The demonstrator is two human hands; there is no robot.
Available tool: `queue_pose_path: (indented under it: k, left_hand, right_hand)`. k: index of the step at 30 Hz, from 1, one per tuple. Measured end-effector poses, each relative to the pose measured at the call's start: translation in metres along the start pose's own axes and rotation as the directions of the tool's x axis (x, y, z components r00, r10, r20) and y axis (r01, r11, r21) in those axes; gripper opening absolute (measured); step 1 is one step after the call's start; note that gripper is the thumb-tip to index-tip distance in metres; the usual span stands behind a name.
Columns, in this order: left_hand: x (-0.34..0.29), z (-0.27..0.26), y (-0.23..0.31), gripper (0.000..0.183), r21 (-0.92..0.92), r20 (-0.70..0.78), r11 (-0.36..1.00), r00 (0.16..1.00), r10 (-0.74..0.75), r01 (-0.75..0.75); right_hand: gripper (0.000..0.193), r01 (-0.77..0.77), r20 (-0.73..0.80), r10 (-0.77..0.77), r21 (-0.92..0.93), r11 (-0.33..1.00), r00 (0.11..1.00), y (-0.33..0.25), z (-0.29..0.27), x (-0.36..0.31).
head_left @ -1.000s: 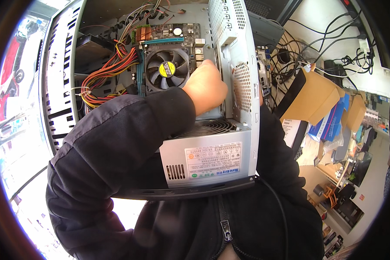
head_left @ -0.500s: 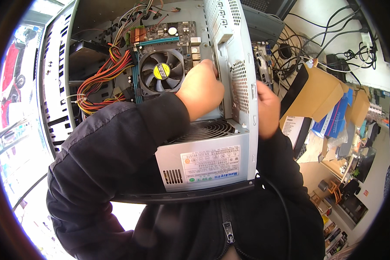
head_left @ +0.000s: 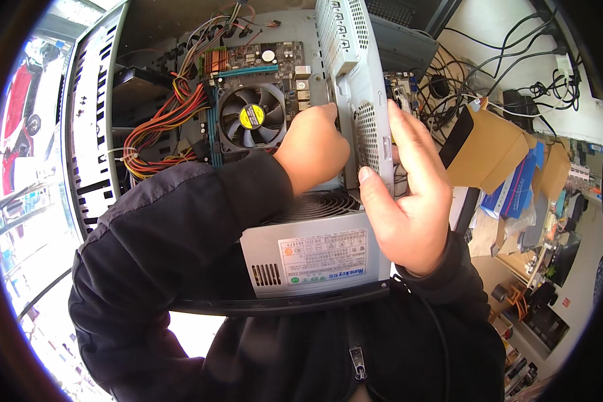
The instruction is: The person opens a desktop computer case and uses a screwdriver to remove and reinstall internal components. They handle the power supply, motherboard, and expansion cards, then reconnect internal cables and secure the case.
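Note:
An open computer case point(head_left: 375, 60) lies in front of me, its motherboard point(head_left: 285, 60) facing up. Over the rear-port side of that board my left hand point(head_left: 315, 144) is closed, fingertips reaching down beside the rear panel. Whatever those fingers hold, if anything, is hidden. My right hand point(head_left: 415, 201) straddles the case's rear edge. Its thumb presses the perforated panel point(head_left: 367, 134) on the inner side, with its long fingers stretched along the outside. Left of my left hand sits a black cooling fan point(head_left: 251, 115) with a yellow hub. Below both hands is a grey power supply point(head_left: 261, 244).
Bundled red, orange and yellow wires point(head_left: 147, 144) run through the case's left part. Tangled black cables point(head_left: 536, 94) lie at the far right. An opened cardboard box point(head_left: 492, 147) and a blue box point(head_left: 516, 184) stand to the right of the case.
My right hand has come up from behind the rear panel and now shows its thumb on the inner side. My left hand has stayed nearly in place, shifting slightly.

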State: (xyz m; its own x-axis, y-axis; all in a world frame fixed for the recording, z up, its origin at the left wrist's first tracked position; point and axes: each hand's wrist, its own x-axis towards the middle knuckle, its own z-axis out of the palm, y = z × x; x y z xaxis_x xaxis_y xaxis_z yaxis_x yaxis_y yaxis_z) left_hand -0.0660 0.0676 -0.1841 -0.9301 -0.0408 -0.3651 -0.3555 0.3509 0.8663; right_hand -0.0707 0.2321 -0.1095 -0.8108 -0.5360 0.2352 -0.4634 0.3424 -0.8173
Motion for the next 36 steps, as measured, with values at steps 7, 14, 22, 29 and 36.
queue_pose_path:
  k: [7, 14, 22, 29, 36]
  left_hand:
    - [0.001, 0.000, -0.006, 0.009, 0.046, -0.035, 0.991, 0.992, 0.125, -0.123]
    - [-0.011, -0.019, 0.008, 0.009, 0.702, 0.094, 0.516, 0.782, 0.617, -0.491]
    - [-0.004, -0.029, 0.000, 0.031, 0.702, 0.576, 0.217, 0.720, 0.386, -0.678]
    - [-0.005, -0.027, -0.005, 0.019, 0.623, 0.554, 0.296, 0.676, 0.486, -0.724]
    - [-0.006, -0.025, -0.001, 0.012, 0.639, 0.624, 0.139, 0.616, 0.480, -0.756]
  right_hand:
    - [0.062, -0.001, -0.035, 0.002, 0.044, 0.999, 0.999, 0.001, 0.004, 0.000]
    - [0.060, -0.275, 0.013, 0.305, 0.476, 0.835, 0.952, 0.003, 0.006, -0.022]
    - [0.060, -0.304, 0.058, 0.316, 0.483, 0.821, 0.947, 0.001, 0.005, -0.021]
    - [0.060, -0.309, 0.068, 0.318, 0.495, 0.812, 0.946, -0.001, 0.005, -0.022]
    - [0.056, -0.235, 0.080, 0.221, 0.347, 0.908, 0.972, 0.005, 0.002, -0.023]
